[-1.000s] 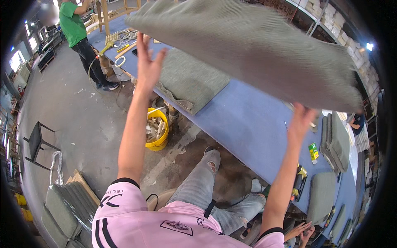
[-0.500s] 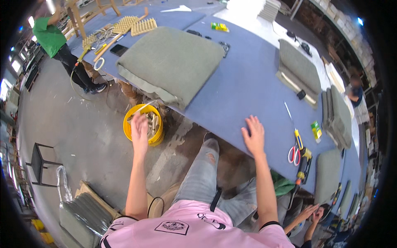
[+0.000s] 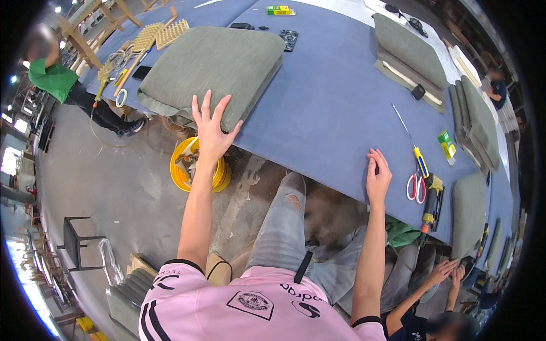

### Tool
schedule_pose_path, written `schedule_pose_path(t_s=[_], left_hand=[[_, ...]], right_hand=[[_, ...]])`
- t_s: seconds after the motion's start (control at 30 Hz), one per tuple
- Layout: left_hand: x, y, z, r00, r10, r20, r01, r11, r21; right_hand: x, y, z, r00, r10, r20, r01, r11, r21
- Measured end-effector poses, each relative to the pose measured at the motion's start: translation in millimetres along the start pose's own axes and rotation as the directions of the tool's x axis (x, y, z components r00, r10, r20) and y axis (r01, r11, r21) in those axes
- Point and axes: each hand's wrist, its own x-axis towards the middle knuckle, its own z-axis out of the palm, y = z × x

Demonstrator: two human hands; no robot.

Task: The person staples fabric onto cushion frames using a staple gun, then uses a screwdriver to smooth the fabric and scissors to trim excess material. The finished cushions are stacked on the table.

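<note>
My left hand [image 3: 212,135] is open, fingers spread, at the near corner of a thick grey-green cushion [image 3: 219,65]. Whether the fingertips press on the fabric or hover just over it is hard to tell. My right hand [image 3: 377,177] is over the table's near edge, its fingers curled in and nothing visible in them. Below my left wrist stands a yellow bucket [image 3: 177,170] with scraps inside. To the right of my right hand lie red-and-white-handled scissors [image 3: 416,187], a screwdriver [image 3: 421,162] with a yellow-and-blue handle, and a yellow-and-black power tool [image 3: 434,199].
The blue-covered table [image 3: 324,108] also bears more grey-green cushions [image 3: 409,54], a green-yellow packet [image 3: 447,148], a phone [image 3: 142,73] and a tape roll [image 3: 121,98]. A person in green [image 3: 54,79] stands far left; another person's hands [image 3: 443,273] work at the lower right.
My left hand has moved from above the bucket to the cushion's corner, and the pale strip by its fingers is gone from there. My right hand has curled its fingers, which were spread.
</note>
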Motion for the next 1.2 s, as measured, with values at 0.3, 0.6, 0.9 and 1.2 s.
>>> schedule_pose_path(t_s=[0.3,0.6,0.9,1.2], left_hand=[[2,-11,-13,0.999,0.027,0.033,-0.026,0.999,-0.034],[13,7,-15,0.977,0.057,0.204,-0.075,0.994,0.083],[-136,137,12,0.9,0.208,0.383,-0.148,0.972,-0.181],[-221,229,27,0.594,0.414,0.689,0.1,0.813,-0.574]], right_hand=[[5,11,-2,0.998,0.013,-0.055,-0.01,0.998,0.054],[3,18,-10,0.984,-0.069,-0.164,0.07,0.998,-0.001],[-72,2,-65,0.993,0.078,0.09,-0.103,0.938,0.33],[-49,76,-244,0.837,0.078,-0.541,-0.363,0.819,-0.444]])
